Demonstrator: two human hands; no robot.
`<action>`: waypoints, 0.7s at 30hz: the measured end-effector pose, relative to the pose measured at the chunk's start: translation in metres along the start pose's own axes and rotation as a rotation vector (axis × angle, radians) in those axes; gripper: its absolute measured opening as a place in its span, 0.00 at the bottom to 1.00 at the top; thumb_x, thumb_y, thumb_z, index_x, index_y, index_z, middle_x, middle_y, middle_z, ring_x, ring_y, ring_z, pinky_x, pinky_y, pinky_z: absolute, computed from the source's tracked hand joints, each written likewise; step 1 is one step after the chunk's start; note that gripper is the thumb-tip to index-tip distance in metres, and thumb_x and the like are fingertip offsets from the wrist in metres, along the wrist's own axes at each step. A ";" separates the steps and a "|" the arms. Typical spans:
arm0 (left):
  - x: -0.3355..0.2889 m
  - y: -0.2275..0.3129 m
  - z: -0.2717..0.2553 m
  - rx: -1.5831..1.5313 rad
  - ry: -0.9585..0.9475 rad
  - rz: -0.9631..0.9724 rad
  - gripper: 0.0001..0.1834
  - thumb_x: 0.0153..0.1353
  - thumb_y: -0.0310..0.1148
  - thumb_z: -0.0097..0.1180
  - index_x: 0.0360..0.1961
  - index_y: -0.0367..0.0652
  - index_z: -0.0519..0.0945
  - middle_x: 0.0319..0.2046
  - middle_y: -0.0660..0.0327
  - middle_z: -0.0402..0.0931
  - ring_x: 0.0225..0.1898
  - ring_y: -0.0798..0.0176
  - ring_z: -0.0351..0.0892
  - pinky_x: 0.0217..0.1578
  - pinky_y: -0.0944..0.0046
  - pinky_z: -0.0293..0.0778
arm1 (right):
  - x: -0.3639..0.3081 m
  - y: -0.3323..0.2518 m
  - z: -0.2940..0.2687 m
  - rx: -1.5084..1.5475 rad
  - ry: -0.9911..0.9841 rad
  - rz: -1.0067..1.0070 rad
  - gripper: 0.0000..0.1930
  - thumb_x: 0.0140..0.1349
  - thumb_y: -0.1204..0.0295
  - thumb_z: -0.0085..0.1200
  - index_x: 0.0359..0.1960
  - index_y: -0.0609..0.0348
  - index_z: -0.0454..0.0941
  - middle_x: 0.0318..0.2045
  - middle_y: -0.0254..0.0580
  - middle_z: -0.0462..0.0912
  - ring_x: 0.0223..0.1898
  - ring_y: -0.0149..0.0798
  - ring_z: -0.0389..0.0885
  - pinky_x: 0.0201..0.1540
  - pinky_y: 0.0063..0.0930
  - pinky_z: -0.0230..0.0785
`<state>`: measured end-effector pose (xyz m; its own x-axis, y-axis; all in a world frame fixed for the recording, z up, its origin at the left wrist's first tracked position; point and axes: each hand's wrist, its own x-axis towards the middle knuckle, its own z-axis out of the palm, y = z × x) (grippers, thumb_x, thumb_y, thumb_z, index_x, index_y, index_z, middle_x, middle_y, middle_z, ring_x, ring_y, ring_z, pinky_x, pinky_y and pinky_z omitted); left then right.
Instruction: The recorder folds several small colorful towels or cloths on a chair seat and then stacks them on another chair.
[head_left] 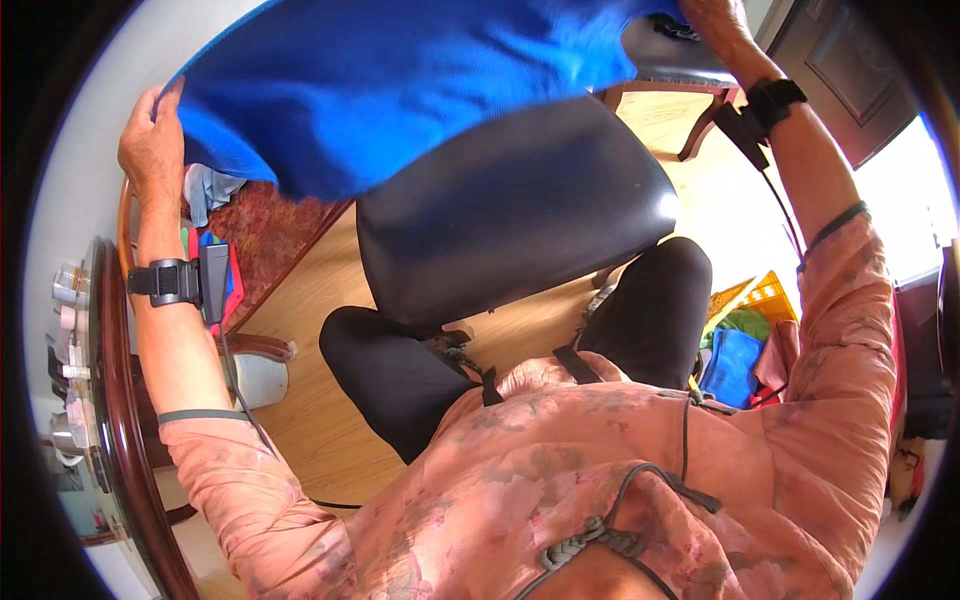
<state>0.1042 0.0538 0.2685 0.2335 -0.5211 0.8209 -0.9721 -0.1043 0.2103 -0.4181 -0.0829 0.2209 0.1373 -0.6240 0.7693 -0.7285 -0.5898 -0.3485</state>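
Observation:
A wide blue cloth [400, 100] is stretched between my raised hands, its lower edge sagging over the far part of a black padded seat [510, 220]. At its left corner my left hand [155, 140] is closed, pinching the edge between thumb and fingers. My right hand [715, 22] grips the cloth's far right end. The top of the picture cuts off part of that hand and the upper part of the cloth. The seat stands in front of my knees, and its surface shows no other item on the near part.
To the right by my leg, a yellow plastic basket [770, 295] stands near folded cloths, among them a blue folded cloth [732, 365]. A dark wooden table [120, 400] with small items runs along the left. Behind lie a red patterned rug [270, 225] and another chair [680, 55].

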 end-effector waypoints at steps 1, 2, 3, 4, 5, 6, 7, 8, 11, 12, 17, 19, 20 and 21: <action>-0.002 0.009 -0.002 -0.032 0.014 -0.037 0.20 0.61 0.51 0.57 0.45 0.48 0.83 0.36 0.55 0.83 0.40 0.56 0.81 0.44 0.62 0.72 | 0.002 0.001 -0.006 -0.024 0.059 0.005 0.09 0.58 0.72 0.48 0.35 0.62 0.80 0.29 0.54 0.82 0.33 0.47 0.82 0.37 0.37 0.73; -0.011 0.018 0.006 -0.105 0.048 -0.004 0.21 0.60 0.52 0.59 0.44 0.48 0.84 0.35 0.56 0.84 0.39 0.57 0.82 0.43 0.63 0.73 | 0.003 0.006 -0.021 -0.074 0.129 0.008 0.09 0.57 0.71 0.49 0.35 0.62 0.80 0.30 0.55 0.82 0.34 0.49 0.83 0.39 0.37 0.73; -0.023 0.032 0.028 -0.086 0.052 0.077 0.16 0.61 0.45 0.59 0.43 0.47 0.83 0.36 0.55 0.84 0.38 0.55 0.82 0.42 0.62 0.74 | -0.002 0.037 -0.031 -0.121 0.132 0.013 0.09 0.57 0.71 0.49 0.35 0.62 0.80 0.30 0.55 0.82 0.34 0.49 0.83 0.39 0.37 0.73; -0.033 0.031 0.035 -0.088 0.046 0.147 0.14 0.61 0.42 0.59 0.43 0.47 0.83 0.36 0.55 0.83 0.39 0.54 0.82 0.42 0.61 0.74 | -0.008 0.079 -0.023 -0.165 0.090 -0.044 0.10 0.58 0.71 0.52 0.39 0.58 0.80 0.34 0.48 0.82 0.36 0.46 0.82 0.41 0.34 0.73; -0.045 0.026 0.040 -0.084 0.043 0.215 0.12 0.61 0.38 0.59 0.43 0.46 0.83 0.37 0.55 0.83 0.39 0.53 0.82 0.42 0.60 0.74 | -0.015 0.103 -0.010 -0.204 0.050 -0.104 0.11 0.58 0.71 0.54 0.44 0.54 0.80 0.38 0.41 0.83 0.39 0.43 0.82 0.44 0.31 0.74; -0.062 0.026 0.043 -0.103 -0.026 0.187 0.11 0.61 0.35 0.59 0.42 0.45 0.83 0.38 0.54 0.83 0.41 0.53 0.82 0.43 0.59 0.75 | -0.033 0.103 0.002 -0.199 0.012 -0.100 0.11 0.59 0.72 0.53 0.43 0.54 0.80 0.38 0.41 0.83 0.38 0.43 0.82 0.43 0.30 0.73; -0.083 0.027 0.049 -0.131 -0.100 0.160 0.10 0.60 0.32 0.59 0.42 0.45 0.83 0.39 0.53 0.82 0.42 0.52 0.82 0.43 0.58 0.75 | -0.059 0.100 0.007 -0.202 -0.027 -0.091 0.10 0.59 0.72 0.52 0.43 0.54 0.79 0.39 0.40 0.83 0.38 0.42 0.82 0.43 0.30 0.73; -0.101 0.019 0.055 -0.126 -0.139 0.229 0.10 0.59 0.30 0.60 0.42 0.44 0.82 0.38 0.53 0.82 0.41 0.52 0.81 0.42 0.58 0.75 | -0.080 0.100 0.013 -0.112 -0.041 -0.112 0.08 0.59 0.73 0.51 0.40 0.53 0.78 0.34 0.49 0.82 0.36 0.53 0.81 0.39 0.40 0.73; -0.155 0.008 0.073 -0.084 -0.205 0.437 0.12 0.49 0.24 0.64 0.37 0.46 0.81 0.27 0.56 0.75 0.32 0.50 0.76 0.34 0.54 0.72 | -0.150 0.115 0.027 -0.132 -0.187 -0.035 0.05 0.58 0.76 0.53 0.35 0.57 0.78 0.30 0.47 0.82 0.34 0.52 0.81 0.38 0.40 0.73; -0.172 0.005 0.077 -0.095 -0.225 0.497 0.12 0.47 0.24 0.65 0.36 0.45 0.81 0.26 0.57 0.74 0.31 0.51 0.75 0.33 0.54 0.72 | -0.170 0.118 0.030 -0.109 -0.228 -0.081 0.04 0.57 0.76 0.53 0.33 0.58 0.78 0.29 0.47 0.81 0.32 0.51 0.81 0.39 0.40 0.72; -0.227 0.002 0.074 -0.102 -0.303 0.557 0.13 0.43 0.22 0.65 0.33 0.45 0.80 0.26 0.60 0.73 0.31 0.53 0.75 0.34 0.55 0.71 | -0.227 0.110 0.035 0.038 -0.299 0.109 0.05 0.54 0.78 0.53 0.34 0.58 0.77 0.31 0.44 0.81 0.36 0.48 0.80 0.47 0.40 0.67; -0.238 -0.001 0.069 -0.147 -0.327 0.498 0.14 0.43 0.22 0.65 0.33 0.44 0.80 0.27 0.59 0.74 0.32 0.53 0.75 0.35 0.55 0.72 | -0.235 0.115 0.033 0.040 -0.314 0.146 0.05 0.55 0.78 0.53 0.34 0.59 0.76 0.31 0.45 0.81 0.37 0.48 0.80 0.48 0.39 0.67; -0.240 0.001 0.066 -0.154 -0.333 0.499 0.14 0.43 0.22 0.64 0.34 0.43 0.79 0.27 0.59 0.74 0.33 0.53 0.75 0.36 0.54 0.72 | -0.239 0.119 0.030 0.035 -0.325 0.183 0.06 0.55 0.79 0.53 0.35 0.59 0.76 0.32 0.45 0.80 0.38 0.48 0.79 0.49 0.39 0.67; -0.241 0.002 0.062 -0.154 -0.335 0.496 0.14 0.43 0.22 0.64 0.34 0.43 0.79 0.27 0.59 0.74 0.33 0.53 0.75 0.36 0.54 0.72 | -0.242 0.124 0.027 0.036 -0.329 0.183 0.06 0.55 0.79 0.53 0.35 0.59 0.76 0.32 0.45 0.80 0.38 0.48 0.79 0.49 0.39 0.67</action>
<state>0.0441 0.1268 0.0380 -0.2901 -0.7163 0.6346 -0.9425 0.3289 -0.0597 -0.5238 -0.0190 -0.0234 0.2197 -0.8483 0.4818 -0.7375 -0.4677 -0.4871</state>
